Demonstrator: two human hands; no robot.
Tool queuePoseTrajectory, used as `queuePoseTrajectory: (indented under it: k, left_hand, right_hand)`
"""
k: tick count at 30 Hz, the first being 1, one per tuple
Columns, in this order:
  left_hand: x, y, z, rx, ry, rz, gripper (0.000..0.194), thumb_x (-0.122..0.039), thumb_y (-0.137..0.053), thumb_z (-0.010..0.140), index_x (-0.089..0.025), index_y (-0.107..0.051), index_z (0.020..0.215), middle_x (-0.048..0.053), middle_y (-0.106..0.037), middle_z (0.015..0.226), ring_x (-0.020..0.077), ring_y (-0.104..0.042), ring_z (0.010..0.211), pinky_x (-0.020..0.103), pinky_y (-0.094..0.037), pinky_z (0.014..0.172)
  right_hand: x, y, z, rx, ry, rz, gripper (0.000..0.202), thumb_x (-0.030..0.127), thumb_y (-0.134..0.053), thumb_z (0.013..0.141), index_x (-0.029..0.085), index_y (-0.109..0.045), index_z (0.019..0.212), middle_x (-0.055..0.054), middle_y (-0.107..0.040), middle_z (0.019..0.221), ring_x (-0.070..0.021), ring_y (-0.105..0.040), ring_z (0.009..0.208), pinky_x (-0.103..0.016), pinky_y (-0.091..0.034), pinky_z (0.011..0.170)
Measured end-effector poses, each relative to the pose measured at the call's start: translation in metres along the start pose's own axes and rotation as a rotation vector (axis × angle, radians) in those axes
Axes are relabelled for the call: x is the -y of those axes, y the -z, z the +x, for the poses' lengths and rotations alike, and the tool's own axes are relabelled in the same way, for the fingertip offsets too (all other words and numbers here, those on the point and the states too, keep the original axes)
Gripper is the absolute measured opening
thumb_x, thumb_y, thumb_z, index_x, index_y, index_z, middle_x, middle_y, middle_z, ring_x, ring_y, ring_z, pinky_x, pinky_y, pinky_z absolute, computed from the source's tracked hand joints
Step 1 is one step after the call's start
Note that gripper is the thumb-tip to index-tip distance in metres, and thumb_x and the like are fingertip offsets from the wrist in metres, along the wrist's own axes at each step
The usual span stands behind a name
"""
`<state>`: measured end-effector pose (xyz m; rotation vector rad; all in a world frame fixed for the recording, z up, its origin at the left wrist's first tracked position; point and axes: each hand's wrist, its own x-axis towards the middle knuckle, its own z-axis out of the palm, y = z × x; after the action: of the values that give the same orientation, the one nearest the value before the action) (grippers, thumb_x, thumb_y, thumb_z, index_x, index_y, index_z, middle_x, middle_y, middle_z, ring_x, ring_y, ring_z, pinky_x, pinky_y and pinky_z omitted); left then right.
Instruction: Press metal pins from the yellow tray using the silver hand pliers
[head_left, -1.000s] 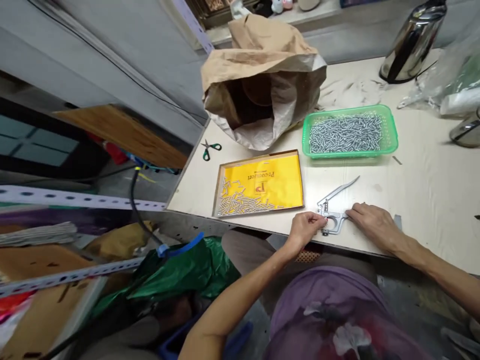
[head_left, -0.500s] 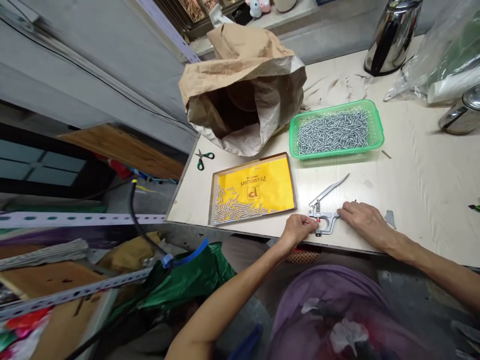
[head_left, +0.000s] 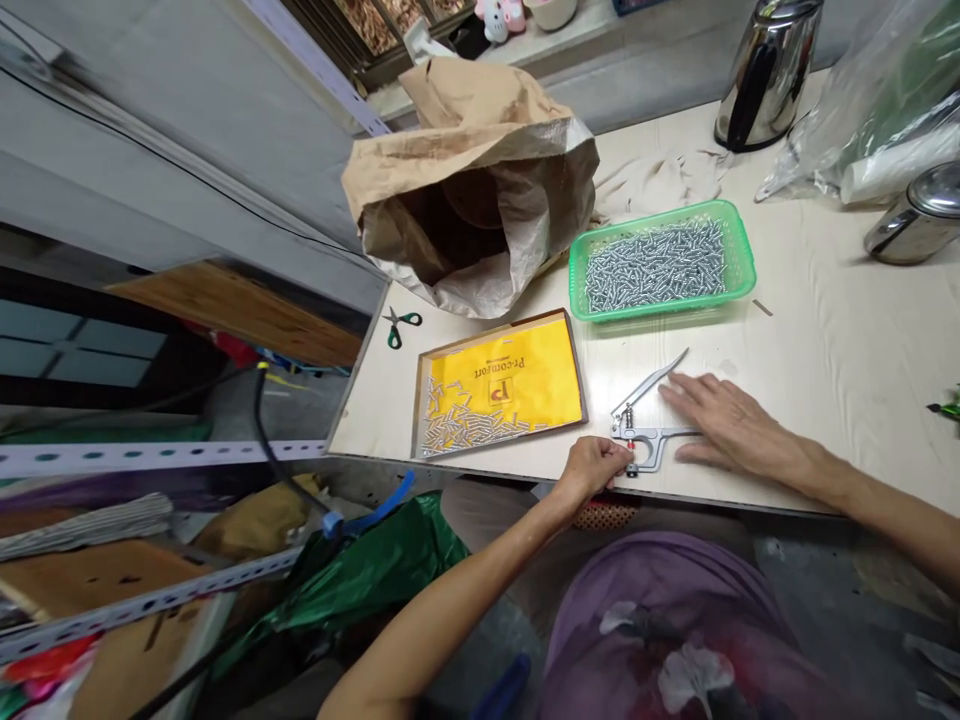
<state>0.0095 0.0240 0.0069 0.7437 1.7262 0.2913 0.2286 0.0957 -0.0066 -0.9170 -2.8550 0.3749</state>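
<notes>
Silver snap-fastener pliers [head_left: 651, 434] lie on the table near its front edge, with one handle slanting up and away and a small red part at the jaw. My left hand [head_left: 590, 466] is closed in a pinch at the jaw; what its fingertips hold is too small to make out. Over the lower handle lies my right hand [head_left: 724, 425], fingers spread, with the fingertips near the raised handle. To the left, a shallow cardboard tray [head_left: 577, 365] lined with yellow printed material holds many small metal pins. More small metal pieces fill a green plastic basket [head_left: 739, 288] behind the pliers.
A large open paper sack [head_left: 480, 110] stands behind the tray. Green-handled scissors [head_left: 401, 325] lie by the left table edge. Two steel kettles, one tall [head_left: 768, 75] and one partly visible [head_left: 915, 215], and a clear plastic bag [head_left: 885, 110] stand at the back right.
My right hand has opened from its hold at the lower handle and reached up toward the raised handle. My left hand stays at the jaw. The whole view has shifted slightly.
</notes>
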Motion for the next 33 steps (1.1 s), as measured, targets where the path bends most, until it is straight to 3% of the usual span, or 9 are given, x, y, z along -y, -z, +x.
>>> queuePoseTrajectory:
  k: [2, 4, 10, 15, 22, 24, 28, 31, 33]
  left_hand:
    - [0.004, -0.001, 0.001, -0.008, 0.001, 0.003, 0.016, -0.025, -0.066, 0.077, -0.011, -0.068, 0.071, -0.007, -0.049, 0.047, 0.0044, -0.036, 0.037, 0.020, -0.023, 0.040]
    - [0.007, -0.001, 0.002, -0.020, 0.005, 0.009, 0.016, -0.026, -0.065, 0.078, -0.011, -0.069, 0.073, -0.007, -0.047, 0.045, 0.0047, -0.035, 0.036, 0.020, -0.022, 0.040]
    - [0.013, -0.004, 0.003, -0.029, -0.006, 0.005, 0.017, -0.025, -0.065, 0.080, -0.011, -0.069, 0.071, -0.006, -0.050, 0.046, 0.0045, -0.037, 0.036, 0.019, -0.025, 0.041]
    - [0.013, -0.005, 0.004, -0.028, -0.008, -0.021, 0.017, -0.025, -0.067, 0.079, -0.011, -0.067, 0.071, -0.006, -0.052, 0.049, 0.0034, -0.036, 0.035, 0.019, -0.024, 0.039]
    - [0.021, -0.006, 0.001, -0.062, -0.094, 0.088, 0.028, -0.037, -0.063, 0.085, -0.012, -0.065, 0.071, -0.005, -0.052, 0.051, 0.0059, -0.041, 0.039, 0.020, -0.029, 0.042]
    - [0.022, -0.008, -0.005, -0.176, -0.240, 0.244, 0.027, -0.036, -0.061, 0.088, -0.014, -0.066, 0.074, -0.001, -0.060, 0.061, 0.0098, -0.053, 0.052, 0.022, -0.040, 0.051]
    - [0.014, -0.019, -0.008, -0.377, -0.734, 0.631, 0.018, -0.030, -0.062, 0.090, -0.017, -0.066, 0.101, 0.009, -0.069, 0.102, 0.0216, -0.063, 0.095, 0.033, -0.051, 0.082]
    - [-0.003, -0.028, 0.006, -0.353, -0.951, 0.841, 0.047, -0.032, -0.070, 0.085, -0.016, -0.053, 0.126, 0.016, -0.058, 0.132, 0.0295, -0.055, 0.119, 0.043, -0.048, 0.096]
    - [-0.016, -0.031, 0.018, -0.299, -0.981, 0.910, 0.059, -0.031, -0.072, 0.083, -0.014, -0.046, 0.133, 0.018, -0.053, 0.138, 0.0314, -0.051, 0.123, 0.046, -0.046, 0.100]
  right_hand:
    - [-0.016, 0.000, 0.007, 0.028, 0.009, -0.029, 0.089, 0.056, -0.069, 0.078, 0.011, -0.035, 0.147, -0.026, -0.035, 0.152, -0.0408, -0.036, 0.136, -0.054, -0.039, 0.102]
    - [-0.031, -0.002, 0.015, 0.082, 0.040, -0.048, 0.100, 0.062, -0.069, 0.074, 0.012, -0.030, 0.150, -0.025, -0.033, 0.154, -0.0421, -0.027, 0.142, -0.057, -0.033, 0.108]
    - [-0.042, -0.004, 0.028, 0.150, 0.071, -0.075, 0.102, 0.069, -0.066, 0.070, 0.013, -0.034, 0.149, -0.022, -0.049, 0.142, -0.0402, -0.039, 0.133, -0.057, -0.029, 0.108]
    - [-0.030, 0.008, 0.029, 0.182, 0.039, -0.108, 0.086, 0.061, -0.073, 0.068, 0.009, -0.050, 0.133, -0.020, -0.061, 0.121, -0.0359, -0.053, 0.111, -0.050, -0.037, 0.097]
    - [-0.017, 0.013, 0.019, 0.132, 0.036, -0.186, 0.044, 0.045, -0.076, 0.076, 0.014, -0.061, 0.104, -0.012, -0.066, 0.100, -0.0281, -0.055, 0.094, -0.040, -0.037, 0.084]
    - [-0.014, 0.013, 0.017, 0.103, 0.045, -0.187, 0.037, 0.041, -0.074, 0.079, 0.015, -0.061, 0.102, -0.011, -0.066, 0.097, -0.0269, -0.055, 0.092, -0.038, -0.036, 0.080]
    - [-0.010, 0.014, 0.014, 0.081, 0.048, -0.197, 0.034, 0.038, -0.073, 0.080, 0.014, -0.062, 0.101, -0.011, -0.066, 0.095, -0.0255, -0.055, 0.089, -0.037, -0.036, 0.079]
    - [-0.008, 0.014, 0.014, 0.064, 0.049, -0.204, 0.034, 0.036, -0.072, 0.081, 0.013, -0.061, 0.105, -0.012, -0.066, 0.096, -0.0253, -0.055, 0.088, -0.037, -0.035, 0.079]
    - [-0.007, 0.014, 0.013, 0.054, 0.055, -0.207, 0.034, 0.034, -0.070, 0.082, 0.013, -0.061, 0.108, -0.012, -0.066, 0.097, -0.0254, -0.055, 0.089, -0.036, -0.035, 0.079]
